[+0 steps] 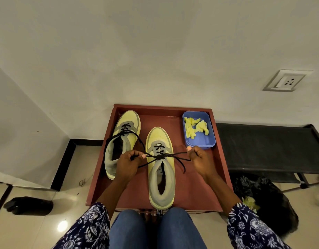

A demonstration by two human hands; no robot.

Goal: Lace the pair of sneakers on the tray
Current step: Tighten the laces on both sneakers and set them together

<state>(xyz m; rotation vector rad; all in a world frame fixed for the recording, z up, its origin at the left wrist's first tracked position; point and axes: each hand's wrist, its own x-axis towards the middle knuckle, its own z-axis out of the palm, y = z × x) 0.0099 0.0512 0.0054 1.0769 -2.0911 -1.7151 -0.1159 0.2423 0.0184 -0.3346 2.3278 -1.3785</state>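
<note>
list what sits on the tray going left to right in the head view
left sneaker → left hand → right sneaker → right hand → blue box of yellow scraps, all on the red tray

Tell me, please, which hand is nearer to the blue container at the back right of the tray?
The right hand: it sits just in front of the blue container, pinching a lace end. The left hand is across the near sneaker, farther away.

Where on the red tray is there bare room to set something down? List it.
Bare red tray: the near right corner, beside the right yellow sneaker and below the right hand; also the strip between sneakers, behind the left hand. Crowded: far right, blue plastic box; left yellow sneaker fills the left side.
</note>
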